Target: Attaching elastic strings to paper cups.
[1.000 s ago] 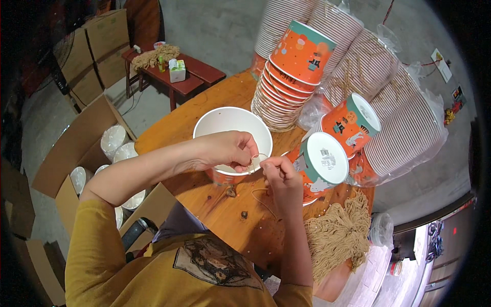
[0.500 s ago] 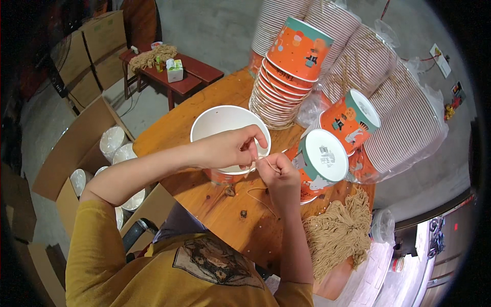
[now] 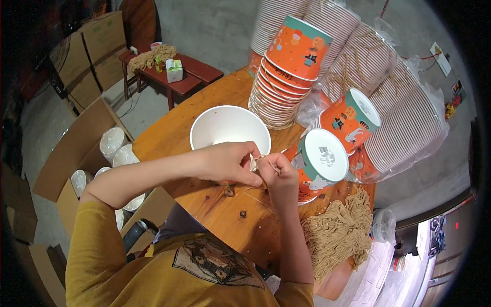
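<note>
A wide paper bucket (image 3: 225,123), white inside, stands mouth up on the table. My left hand (image 3: 230,161) reaches across its near rim, curled fingers and thumb on either side of a white bit of the rim. To the right, my right hand (image 3: 279,174) is closed in a pinch on a thin tan cord (image 3: 263,203), which loops by the fingertips and trails onto the wood below. The exact contact between fingertips, cord and rim is partly hidden. Just right of my right hand stands an upside-down orange and green bucket (image 3: 323,158).
The wooden table (image 3: 169,138) also bears a tall stack of orange buckets (image 3: 296,56), bagged stacks (image 3: 409,117), another upturned stack (image 3: 350,120) and a bundle of tan cords (image 3: 340,230). An open carton (image 3: 76,148) with white buckets stands left; a red bench (image 3: 192,77) is behind.
My left hand has shifted down a little at the rim, its raised finger lowered and its thumb now stretched toward me. My right hand keeps its pinch on the cord, barely moving.
</note>
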A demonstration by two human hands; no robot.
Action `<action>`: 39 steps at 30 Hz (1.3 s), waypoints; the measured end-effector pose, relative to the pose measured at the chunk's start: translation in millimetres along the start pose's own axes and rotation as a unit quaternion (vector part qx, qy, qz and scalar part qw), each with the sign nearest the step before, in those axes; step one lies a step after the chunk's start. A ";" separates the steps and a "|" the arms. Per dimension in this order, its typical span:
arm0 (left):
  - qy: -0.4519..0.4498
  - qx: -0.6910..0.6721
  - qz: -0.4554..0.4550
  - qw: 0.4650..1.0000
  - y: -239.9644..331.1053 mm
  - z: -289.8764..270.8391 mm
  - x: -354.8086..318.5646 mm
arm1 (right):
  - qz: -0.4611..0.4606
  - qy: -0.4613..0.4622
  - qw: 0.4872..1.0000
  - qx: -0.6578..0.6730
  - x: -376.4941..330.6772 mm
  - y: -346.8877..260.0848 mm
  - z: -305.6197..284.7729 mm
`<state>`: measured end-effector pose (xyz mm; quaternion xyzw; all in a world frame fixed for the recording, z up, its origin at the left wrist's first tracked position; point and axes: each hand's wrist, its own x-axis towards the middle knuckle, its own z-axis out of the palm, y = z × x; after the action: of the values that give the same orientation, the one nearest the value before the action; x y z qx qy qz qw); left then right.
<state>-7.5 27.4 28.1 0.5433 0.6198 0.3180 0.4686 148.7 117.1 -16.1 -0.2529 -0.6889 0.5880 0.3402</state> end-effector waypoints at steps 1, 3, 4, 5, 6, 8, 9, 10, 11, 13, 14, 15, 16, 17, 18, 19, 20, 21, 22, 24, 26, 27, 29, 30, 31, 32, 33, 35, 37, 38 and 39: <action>0.012 0.046 0.014 0.999 0.1 1.5 0.6 | 0.014 -0.003 1.000 0.025 -0.4 -1.3 0.5; 0.024 0.092 0.029 0.995 -5.2 1.8 4.2 | 0.008 -0.002 1.000 0.025 0.4 2.8 -0.9; 0.022 0.008 0.021 1.000 -10.9 0.9 6.9 | 0.001 -0.002 1.000 0.026 0.6 4.2 -1.0; 0.019 -0.076 0.014 0.997 -14.9 -0.2 8.3 | 0.001 -0.003 1.000 0.027 0.3 2.8 -0.3; 0.020 -0.076 0.014 0.997 -17.4 -1.7 8.8 | 0.005 -0.003 0.999 0.033 -0.1 0.3 1.0; 0.014 -0.082 -0.005 0.997 -16.2 -6.1 9.3 | 0.009 -0.003 0.999 0.039 -0.4 -0.2 1.2; 0.014 -0.082 -0.005 0.997 -15.1 -8.8 9.1 | 0.007 -0.001 0.999 0.032 -0.4 1.0 0.7; -0.010 -0.072 0.004 0.997 -14.0 -11.8 9.6 | 0.005 0.002 1.000 0.025 -0.3 2.4 -0.1; -0.034 -0.062 0.013 0.997 -13.5 -14.4 10.2 | 0.005 0.003 1.000 0.025 -0.4 3.0 -0.8; -0.038 -0.052 0.023 0.998 -18.9 -19.2 14.0 | -0.018 -0.011 1.000 0.018 -0.6 3.3 -1.6; -0.041 -0.043 0.032 0.998 -20.2 -20.3 14.3 | -0.018 -0.012 1.000 0.018 -0.5 4.0 -1.7; -0.039 -0.042 0.032 0.998 -20.5 -19.7 13.2 | -0.022 -0.019 0.999 0.014 -0.3 5.4 -1.8; -0.021 -0.018 0.030 0.999 -18.0 -18.0 11.6 | -0.025 -0.025 0.999 0.010 -0.1 6.9 -2.4; -0.002 0.006 0.028 1.000 -16.6 -16.9 10.8 | -0.025 -0.025 0.999 0.010 0.1 7.9 -2.9; -0.003 0.006 0.028 1.000 -18.2 -16.4 12.2 | -0.024 -0.026 0.999 0.007 0.3 8.6 -3.4; 0.004 -0.003 0.033 0.999 -21.0 -16.1 13.8 | -0.023 -0.029 0.999 0.004 0.3 9.0 -3.3; 0.011 -0.011 0.038 0.999 -22.4 -16.0 14.5 | -0.023 -0.030 0.999 0.004 0.1 9.1 -3.2; 0.011 -0.011 0.037 0.999 -22.3 -16.3 14.1 | -0.024 -0.032 0.999 -0.001 -0.1 9.2 -3.1; 0.014 -0.003 0.029 0.999 -21.9 -16.6 14.5 | -0.025 -0.033 0.999 -0.007 -0.1 9.4 -3.5; 0.016 0.006 0.020 1.000 -20.2 -17.3 14.5 | -0.019 -0.034 0.999 -0.012 -0.3 7.4 -4.0; 0.003 -0.031 0.004 1.000 -18.1 -17.6 13.8 | -0.013 -0.035 0.999 -0.016 -0.6 6.7 -4.4; 0.003 -0.031 0.004 1.000 -19.7 -16.6 14.6 | -0.009 -0.037 0.999 -0.015 -0.7 6.8 -4.5; 0.033 -0.043 0.039 0.998 -24.4 -13.1 15.9 | -0.004 -0.039 0.999 -0.013 -0.7 6.7 -4.6; 0.033 -0.043 0.039 0.998 -24.7 -11.9 15.6 | -0.003 -0.041 0.999 -0.017 -0.6 6.6 -4.8; 0.051 -0.046 0.053 0.996 -24.6 -10.7 15.1 | -0.001 -0.043 0.999 -0.020 -0.7 6.4 -5.0; 0.069 -0.050 0.067 0.994 -24.4 -9.5 14.6 | -0.001 -0.043 0.999 -0.020 -0.6 6.6 -5.0; 0.069 -0.049 0.067 0.994 -23.5 -7.8 13.7 | -0.008 -0.043 0.999 -0.026 -0.5 7.3 -4.8; 0.100 -0.060 0.068 0.991 -20.6 -5.1 11.6 | -0.014 -0.042 0.999 -0.031 -0.3 7.7 -4.4; 0.095 -0.076 0.071 0.990 -18.6 -3.8 10.9 | -0.006 -0.044 0.999 -0.011 -0.4 7.0 -4.2; 0.089 -0.093 0.075 0.989 -18.2 -3.6 11.1 | -0.006 -0.043 0.999 -0.011 -0.6 6.1 -4.0; 0.089 -0.093 0.075 0.989 -19.2 -3.7 12.5 | -0.006 -0.035 0.999 -0.009 -0.8 4.7 -3.6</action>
<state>-17.8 35.9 9.1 0.5118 0.5840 0.4555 0.4353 151.7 119.7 -20.6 -0.2308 -0.7071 0.5882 0.3173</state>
